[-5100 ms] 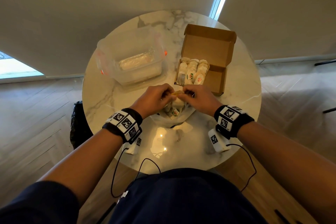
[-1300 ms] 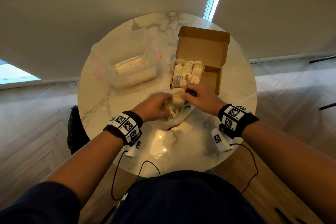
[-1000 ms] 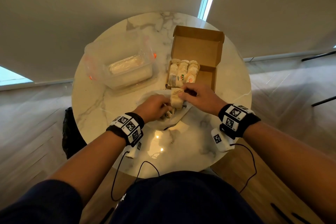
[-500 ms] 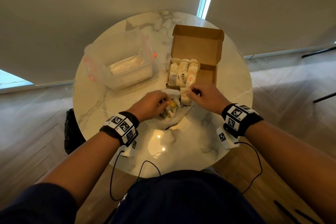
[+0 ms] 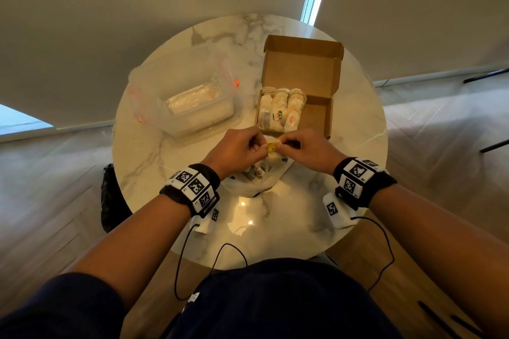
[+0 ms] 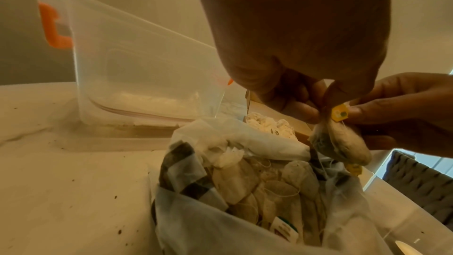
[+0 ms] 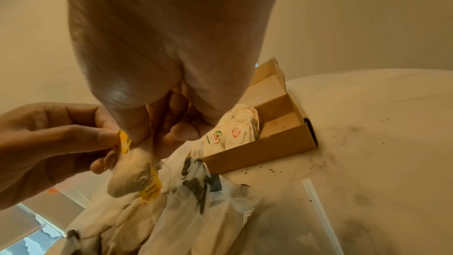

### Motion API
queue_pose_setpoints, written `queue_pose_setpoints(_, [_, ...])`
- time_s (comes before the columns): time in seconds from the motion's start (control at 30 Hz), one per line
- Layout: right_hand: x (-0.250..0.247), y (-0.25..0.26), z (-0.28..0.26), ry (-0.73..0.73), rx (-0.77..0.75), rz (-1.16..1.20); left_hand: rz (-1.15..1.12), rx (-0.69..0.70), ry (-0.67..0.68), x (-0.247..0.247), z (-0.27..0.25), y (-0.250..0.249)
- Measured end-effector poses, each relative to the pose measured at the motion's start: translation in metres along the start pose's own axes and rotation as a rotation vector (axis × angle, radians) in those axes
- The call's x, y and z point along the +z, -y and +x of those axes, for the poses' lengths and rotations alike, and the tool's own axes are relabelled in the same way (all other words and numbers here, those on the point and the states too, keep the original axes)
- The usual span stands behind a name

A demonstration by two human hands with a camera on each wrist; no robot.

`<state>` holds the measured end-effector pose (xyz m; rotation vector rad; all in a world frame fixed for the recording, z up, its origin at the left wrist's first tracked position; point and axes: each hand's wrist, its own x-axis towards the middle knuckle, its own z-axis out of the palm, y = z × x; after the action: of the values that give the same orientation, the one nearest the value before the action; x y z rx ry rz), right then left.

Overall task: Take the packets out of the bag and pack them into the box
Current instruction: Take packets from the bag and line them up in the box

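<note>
A white plastic bag (image 5: 249, 187) with dark print lies open on the round marble table (image 5: 154, 151), and several tea-bag packets (image 6: 267, 187) fill it. Just above its mouth my left hand (image 5: 259, 146) and right hand (image 5: 282, 143) meet. Both pinch the top of one packet (image 6: 343, 143) at its yellow tag (image 6: 339, 112). The packet hangs below the fingers (image 7: 130, 172), and a second yellow tag (image 7: 152, 189) dangles beside it. Behind the hands the open cardboard box (image 5: 316, 115) holds three rows of packets (image 5: 281, 110) on its left; its right part is bare.
A clear plastic container (image 5: 192, 102) with orange clips stands at the back left, a wrapped bundle inside it. Dark crumbs are scattered on the table by the box (image 7: 259, 150). Wrist-camera cables hang off the near table edge. A black object sits on the floor at left.
Half a second ago my right hand held a packet at the box's front edge and my left was in the bag. Now both hands have come together over the bag on a yellow-tagged packet.
</note>
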<state>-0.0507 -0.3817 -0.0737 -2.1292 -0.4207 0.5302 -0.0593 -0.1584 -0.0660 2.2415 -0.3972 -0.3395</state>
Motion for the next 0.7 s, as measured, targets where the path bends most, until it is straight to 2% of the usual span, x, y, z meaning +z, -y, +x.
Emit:
queue_pose_setpoints(0.23, [-0.008,-0.003,-0.003,-0.022,0.007,0.049,-0.018,0.038,-0.02,0.005,0.016,-0.004])
queue_pose_setpoints(0.5, [-0.033,-0.027,0.005,-0.189,0.047,-0.039,0.046,0.053,-0.021,0.017,0.052,-0.014])
queue_pose_setpoints(0.7, [-0.065,-0.056,0.023,-0.354,0.19,-0.096,0.113,0.002,0.043,0.034,0.082,-0.009])
